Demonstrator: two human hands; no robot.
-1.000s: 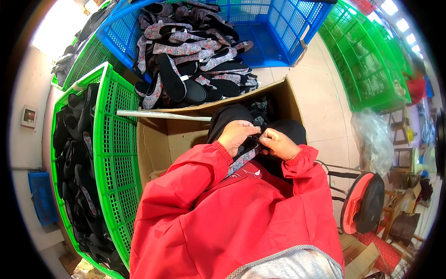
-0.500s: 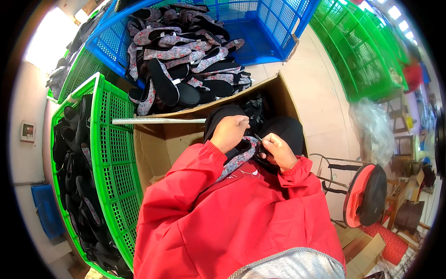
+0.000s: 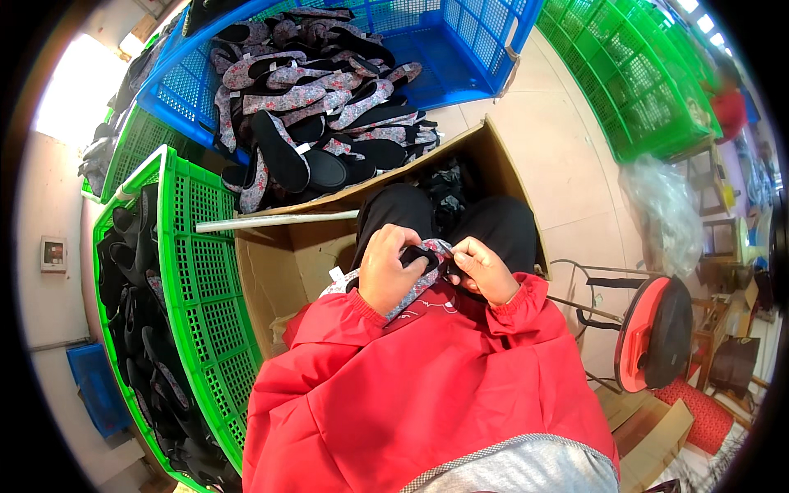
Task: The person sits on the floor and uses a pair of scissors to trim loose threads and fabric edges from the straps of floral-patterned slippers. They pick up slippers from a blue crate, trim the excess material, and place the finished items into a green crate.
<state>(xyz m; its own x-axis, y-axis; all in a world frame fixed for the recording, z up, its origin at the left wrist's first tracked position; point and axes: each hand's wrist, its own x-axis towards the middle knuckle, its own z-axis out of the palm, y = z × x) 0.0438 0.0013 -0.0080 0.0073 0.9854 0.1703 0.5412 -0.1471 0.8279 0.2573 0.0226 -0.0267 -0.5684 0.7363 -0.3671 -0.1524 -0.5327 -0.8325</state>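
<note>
A green crate [image 3: 201,271] filled with dark shoes is standing at the person's left, and a blue crate [image 3: 493,41] is holding a heap of floral shoes [image 3: 288,100] ahead. A cardboard box [image 3: 271,271] is sitting open around the knees. Both arms in red sleeves are bending inward, bringing the hands close together over the lap. Between them, a floral shoe [image 3: 422,285] is lying aslant against the red garment [image 3: 427,394]. The left hand [image 3: 386,271] is curling over its opening, back upward, gripping the edge between thumb and fingers. The right hand [image 3: 489,271] is apparently pinching the shoe's far end, though its lower fingers are disappearing into dark shadow. A white tag [image 3: 337,277] is sticking up beside the left hand.
</note>
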